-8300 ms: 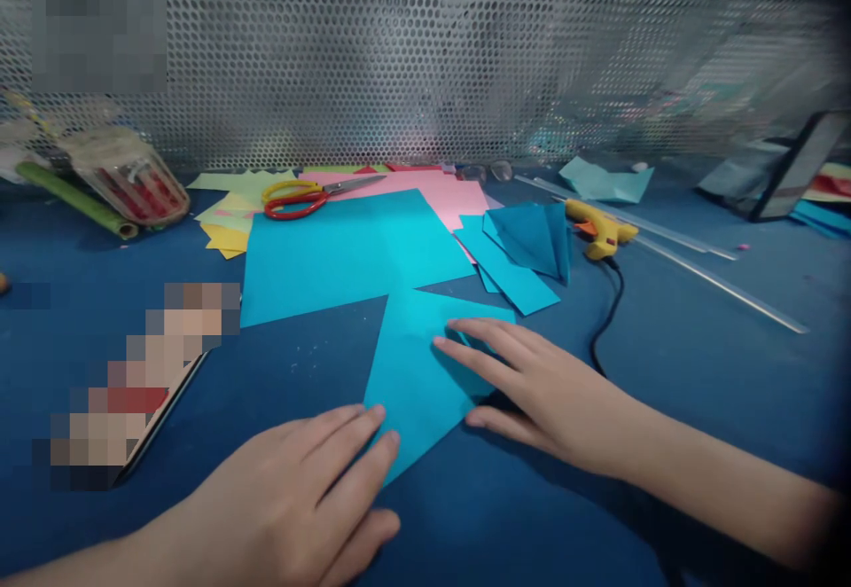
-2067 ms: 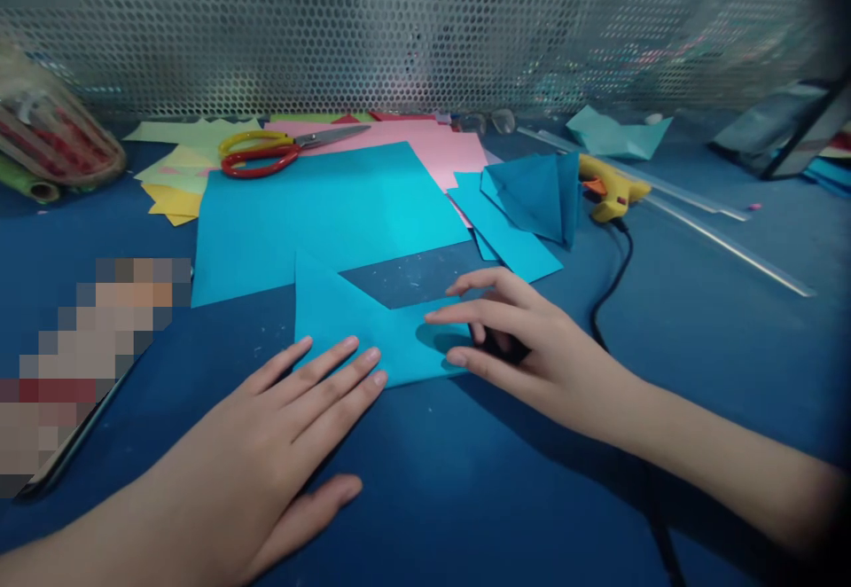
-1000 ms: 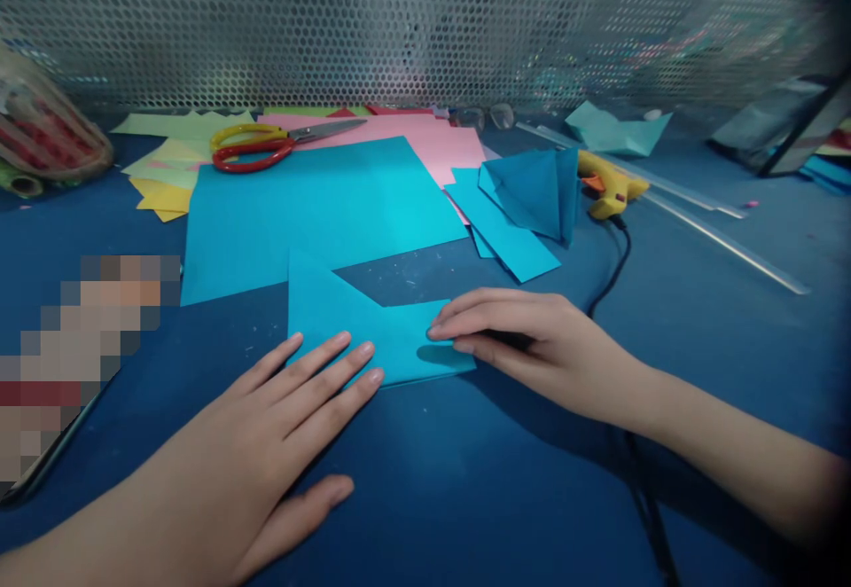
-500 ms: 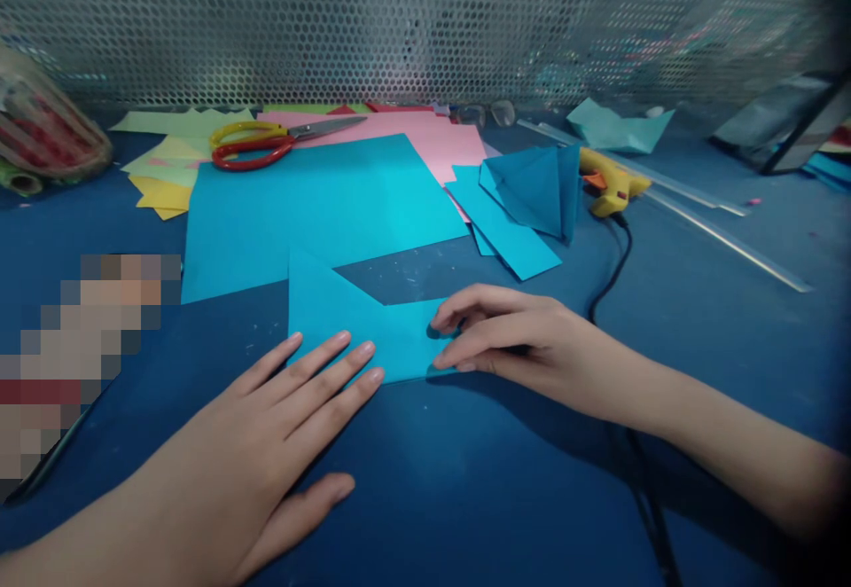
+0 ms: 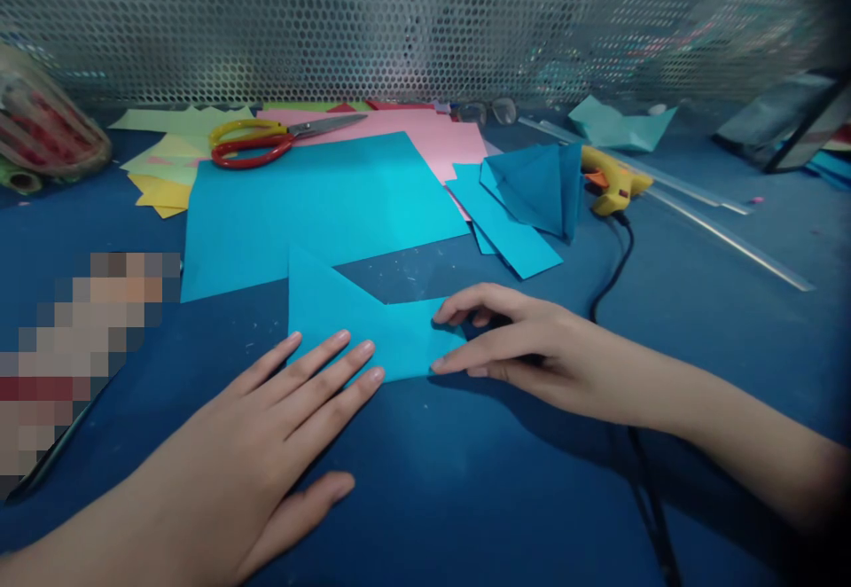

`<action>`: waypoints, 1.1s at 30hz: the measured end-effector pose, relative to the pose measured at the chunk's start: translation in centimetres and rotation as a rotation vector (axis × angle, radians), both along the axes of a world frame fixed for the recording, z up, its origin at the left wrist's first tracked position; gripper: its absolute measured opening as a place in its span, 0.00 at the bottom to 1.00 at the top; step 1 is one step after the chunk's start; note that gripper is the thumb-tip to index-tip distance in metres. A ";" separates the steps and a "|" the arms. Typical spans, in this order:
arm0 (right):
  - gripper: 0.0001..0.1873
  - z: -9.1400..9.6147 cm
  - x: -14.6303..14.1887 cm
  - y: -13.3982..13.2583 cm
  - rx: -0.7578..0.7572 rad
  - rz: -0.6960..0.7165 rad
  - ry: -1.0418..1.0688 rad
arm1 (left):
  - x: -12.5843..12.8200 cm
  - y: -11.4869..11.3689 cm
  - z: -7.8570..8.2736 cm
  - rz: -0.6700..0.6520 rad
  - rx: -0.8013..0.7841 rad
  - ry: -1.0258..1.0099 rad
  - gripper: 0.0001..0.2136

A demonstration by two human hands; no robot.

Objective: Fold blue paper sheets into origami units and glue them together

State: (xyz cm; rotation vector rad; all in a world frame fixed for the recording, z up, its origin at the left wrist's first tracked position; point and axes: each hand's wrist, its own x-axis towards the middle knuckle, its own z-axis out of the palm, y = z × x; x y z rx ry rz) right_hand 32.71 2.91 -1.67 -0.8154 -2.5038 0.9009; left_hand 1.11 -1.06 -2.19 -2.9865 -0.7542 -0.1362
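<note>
A folded sheet of bright blue paper (image 5: 346, 325) lies on the blue tabletop, with a pointed flap at its upper left. My left hand (image 5: 279, 427) is open and lies flat, its spread fingertips pressing on the paper's lower left part and the thumb on the table. My right hand (image 5: 525, 343) rests at the right end, fingers apart and slightly bent, with fingertips touching the paper near its lower edge. The palm side of that hand is hidden. Just behind lies a larger blue sheet (image 5: 306, 215).
Scissors (image 5: 256, 148) with red and yellow handles lie on coloured paper behind. To the right are folded blue paper pieces (image 5: 532, 192), a yellow glue gun (image 5: 615, 183) with a black cable, and clear glue sticks (image 5: 737, 246). A blurred-out object (image 5: 86, 365) sits at left.
My right hand's fingers have shifted slightly and spread a little wider at the paper's right end. My left hand and the paper have stayed in place.
</note>
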 end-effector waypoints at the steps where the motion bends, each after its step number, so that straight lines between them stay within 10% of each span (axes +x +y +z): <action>1: 0.18 0.1 0.0 0.0 0.025 0.021 -0.021 | 0.0 0.0 0.1 0.003 -0.001 -0.005 0.31; 18: 0.17 0.0 -0.2 0.0 0.245 0.103 -0.089 | -4.0 -1.0 -2.2 0.081 0.070 -0.135 0.19; 33: 0.23 -0.5 -1.1 -0.6 0.564 0.129 -0.289 | -1.2 0.5 0.2 0.227 -0.159 -0.130 0.11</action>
